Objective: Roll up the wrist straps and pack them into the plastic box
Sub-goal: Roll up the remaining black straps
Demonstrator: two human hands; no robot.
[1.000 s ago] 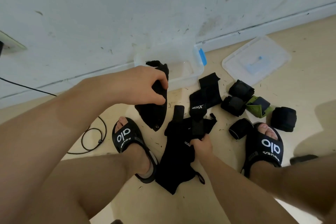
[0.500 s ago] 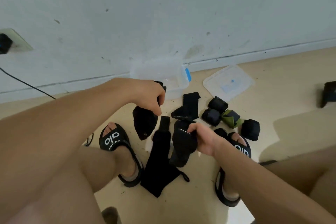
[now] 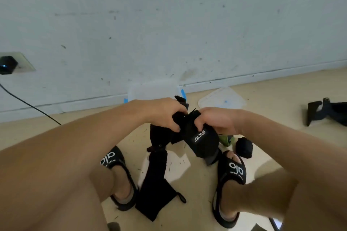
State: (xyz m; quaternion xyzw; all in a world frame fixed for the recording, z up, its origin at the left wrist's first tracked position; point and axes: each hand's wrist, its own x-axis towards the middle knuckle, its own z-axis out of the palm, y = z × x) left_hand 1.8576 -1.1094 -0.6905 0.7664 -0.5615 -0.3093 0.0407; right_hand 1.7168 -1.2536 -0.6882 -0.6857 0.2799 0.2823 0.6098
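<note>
From the head view, the black wrist strap (image 3: 202, 141) with white lettering is hanging in the air between the two hands, in front of the clear plastic box (image 3: 153, 91) that is sitting on the floor against the wall. The right hand (image 3: 216, 122) is curling its fingers around the strap's upper end, thumb underneath. The left hand (image 3: 165, 113) is gripping a second black strap (image 3: 159, 135), bunched at the top, just beside the first; the two hands are almost touching. Both forearms are reaching forward over the knees, wrists bent downward. Right of the box, the clear lid (image 3: 222, 97) is lying flat on the floor. Nearer than the box, a long black strap (image 3: 155, 184) is lying between the two sandals (image 3: 233, 172), and a rolled black strap (image 3: 244, 147) and a green strap (image 3: 226, 139) are sitting under the right wrist.
</note>
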